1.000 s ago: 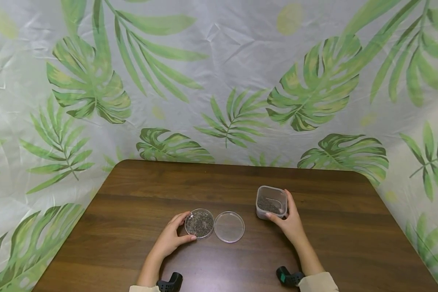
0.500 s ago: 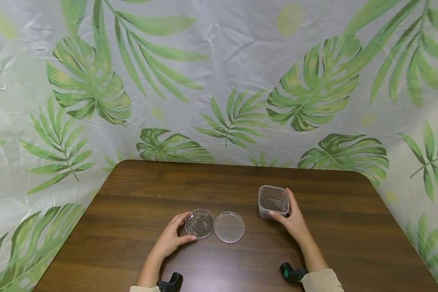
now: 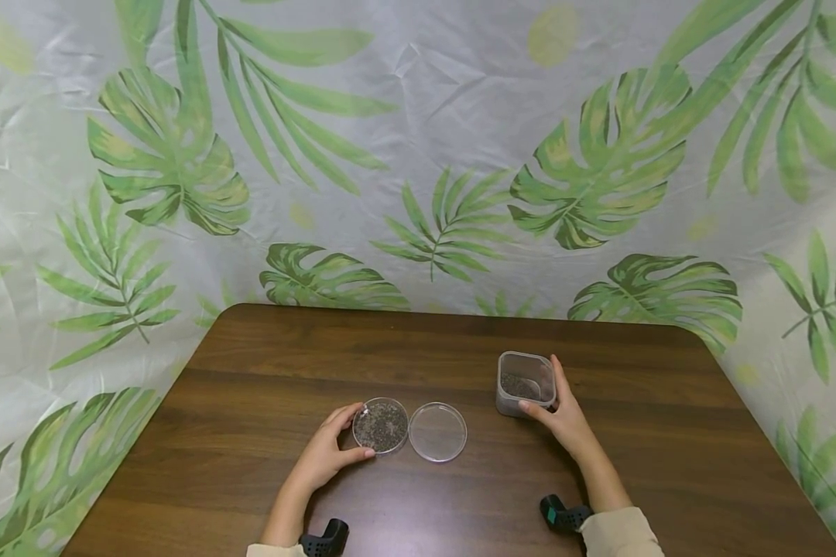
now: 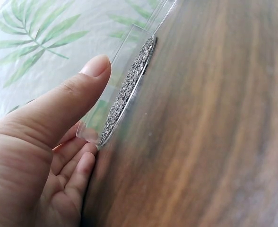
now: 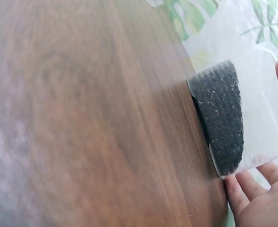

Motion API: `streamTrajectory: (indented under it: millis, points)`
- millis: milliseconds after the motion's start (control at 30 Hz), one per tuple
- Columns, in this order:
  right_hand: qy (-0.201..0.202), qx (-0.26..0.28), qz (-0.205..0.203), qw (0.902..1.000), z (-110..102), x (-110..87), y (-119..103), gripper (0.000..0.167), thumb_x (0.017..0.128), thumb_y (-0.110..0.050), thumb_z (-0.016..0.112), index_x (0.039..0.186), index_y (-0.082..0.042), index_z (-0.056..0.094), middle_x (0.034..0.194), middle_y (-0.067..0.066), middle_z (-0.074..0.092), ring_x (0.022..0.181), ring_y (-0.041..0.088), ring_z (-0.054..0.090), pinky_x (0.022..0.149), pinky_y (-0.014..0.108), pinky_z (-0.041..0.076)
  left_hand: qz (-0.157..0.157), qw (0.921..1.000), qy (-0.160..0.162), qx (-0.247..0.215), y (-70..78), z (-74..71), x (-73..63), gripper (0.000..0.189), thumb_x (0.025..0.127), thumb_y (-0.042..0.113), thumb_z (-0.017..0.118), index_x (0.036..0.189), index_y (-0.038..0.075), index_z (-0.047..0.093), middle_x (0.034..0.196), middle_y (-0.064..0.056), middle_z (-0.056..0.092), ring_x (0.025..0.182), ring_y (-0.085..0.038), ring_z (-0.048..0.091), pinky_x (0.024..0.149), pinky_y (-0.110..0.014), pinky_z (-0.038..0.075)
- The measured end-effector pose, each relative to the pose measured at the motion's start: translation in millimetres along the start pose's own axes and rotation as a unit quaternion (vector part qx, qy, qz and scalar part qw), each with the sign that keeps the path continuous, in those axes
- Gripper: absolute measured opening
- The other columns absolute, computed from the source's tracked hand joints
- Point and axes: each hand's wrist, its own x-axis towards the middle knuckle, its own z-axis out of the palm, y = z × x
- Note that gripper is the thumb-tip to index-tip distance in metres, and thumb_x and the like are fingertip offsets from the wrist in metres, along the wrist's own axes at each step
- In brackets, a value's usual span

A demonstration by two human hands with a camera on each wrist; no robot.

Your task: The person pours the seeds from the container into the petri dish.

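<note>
My left hand holds a clear petri dish at its left side, thumb at the near rim and fingers at the far side. Grey-brown granules form a low layer inside it. A second round clear dish or lid lies close against its right side. Farther right, my right hand grips a square clear plastic container by its right side, thumb on the near wall. Dark granules are heaped toward one side in it. Its base is at or very near the tabletop.
Everything stands on a dark wooden table with rounded far corners. Behind the far edge hangs a pale cloth printed with green leaves. Black wrist devices are worn on both wrists, below beige sleeves.
My right hand and the square container have shifted a little to the right, away from the dishes. The left hand and both round dishes have stayed in place.
</note>
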Motion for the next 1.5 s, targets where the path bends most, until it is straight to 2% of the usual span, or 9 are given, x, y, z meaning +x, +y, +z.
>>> streamTrajectory:
  millis: [167, 300, 400, 567, 700, 833, 1033, 1133, 1500]
  points:
    - [0.005, 0.012, -0.004, 0.9999, 0.8, 1.6, 4.9, 0.096, 0.080, -0.013, 0.067, 0.145, -0.025, -0.004, 0.147, 0.017, 0.004, 0.131, 0.038, 0.010, 0.096, 0.061, 0.020, -0.003, 1.0000, 0.000, -0.005, 0.9, -0.7, 0.8, 0.076, 0.064, 0.025, 0.081, 0.129, 0.003, 0.046, 0.125, -0.009, 0.048, 0.109, -0.027, 0.048, 0.093, -0.046, 0.035]
    - [0.013, 0.025, -0.006, 0.9996, 0.9, 2.1, 4.5, 0.097, 0.079, -0.012, 0.068, 0.145, -0.018, -0.003, 0.148, 0.016, 0.000, 0.131, 0.037, 0.009, 0.096, 0.061, 0.018, -0.004, 1.0000, -0.001, -0.003, 0.4, -1.0, 1.1, 0.077, 0.064, 0.024, 0.081, 0.129, 0.004, 0.046, 0.125, -0.009, 0.048, 0.108, -0.027, 0.048, 0.092, -0.045, 0.036]
    - [0.020, 0.043, -0.010, 0.9988, 0.7, 1.7, 1.9, 0.096, 0.079, -0.009, 0.068, 0.145, -0.013, -0.002, 0.146, 0.020, 0.004, 0.130, 0.040, 0.012, 0.097, 0.061, 0.017, -0.003, 1.0000, -0.001, -0.001, 0.1, -0.9, 1.2, 0.077, 0.063, 0.025, 0.081, 0.129, 0.004, 0.046, 0.126, -0.010, 0.048, 0.108, -0.027, 0.048, 0.092, -0.045, 0.036]
    - [0.031, 0.063, -0.015, 0.9974, -0.5, -1.4, -15.9, 0.094, 0.077, -0.003, 0.068, 0.144, -0.005, 0.001, 0.144, 0.025, 0.010, 0.130, 0.040, 0.010, 0.101, 0.056, 0.012, -0.003, 1.0000, -0.001, -0.003, 0.3, -0.7, 1.6, 0.077, 0.064, 0.025, 0.081, 0.129, 0.003, 0.046, 0.125, -0.010, 0.048, 0.109, -0.027, 0.048, 0.093, -0.045, 0.036]
    - [0.045, 0.056, -0.029, 0.9970, -0.5, -5.0, -33.6, 0.092, 0.076, 0.001, 0.068, 0.141, 0.003, 0.004, 0.142, 0.028, 0.010, 0.129, 0.042, 0.010, 0.102, 0.054, 0.011, -0.004, 1.0000, -0.001, -0.007, 1.1, -0.9, 1.9, 0.077, 0.064, 0.023, 0.081, 0.129, 0.003, 0.046, 0.125, -0.010, 0.048, 0.110, -0.027, 0.048, 0.094, -0.045, 0.035]
    - [0.065, 0.060, -0.049, 0.9949, -1.9, -3.9, -32.2, 0.091, 0.074, 0.004, 0.069, 0.141, 0.003, 0.007, 0.142, 0.027, 0.014, 0.129, 0.040, 0.013, 0.103, 0.051, 0.013, -0.004, 1.0000, -0.002, -0.006, 1.5, -0.9, 2.0, 0.077, 0.064, 0.024, 0.081, 0.129, 0.003, 0.046, 0.126, -0.010, 0.048, 0.110, -0.027, 0.048, 0.094, -0.045, 0.035]
    - [0.094, 0.072, -0.077, 0.9900, -3.0, 0.3, -18.5, 0.091, 0.070, 0.008, 0.071, 0.141, -0.001, 0.014, 0.142, 0.020, 0.020, 0.130, 0.033, 0.017, 0.106, 0.036, 0.017, -0.004, 1.0000, -0.002, -0.008, 1.3, -0.4, 1.5, 0.077, 0.063, 0.024, 0.081, 0.129, 0.003, 0.046, 0.126, -0.010, 0.047, 0.110, -0.028, 0.048, 0.094, -0.045, 0.035]
    - [0.102, 0.076, -0.090, 0.9877, -2.2, 0.5, -19.3, 0.090, 0.069, 0.011, 0.070, 0.140, -0.001, 0.015, 0.141, 0.019, 0.022, 0.129, 0.033, 0.018, 0.106, 0.033, 0.017, -0.005, 1.0000, -0.002, -0.006, 1.3, -0.5, 1.0, 0.077, 0.064, 0.024, 0.081, 0.129, 0.003, 0.046, 0.126, -0.010, 0.048, 0.110, -0.027, 0.048, 0.094, -0.046, 0.035]
    - [0.117, 0.075, -0.105, 0.9847, 1.1, -7.5, -53.4, 0.087, 0.066, 0.016, 0.069, 0.137, 0.006, 0.018, 0.138, 0.024, 0.024, 0.127, 0.037, 0.020, 0.105, 0.035, 0.018, -0.009, 0.9999, -0.005, -0.010, 1.6, -1.6, -0.3, 0.077, 0.064, 0.024, 0.081, 0.130, 0.004, 0.046, 0.126, -0.010, 0.047, 0.112, -0.028, 0.046, 0.095, -0.046, 0.033]
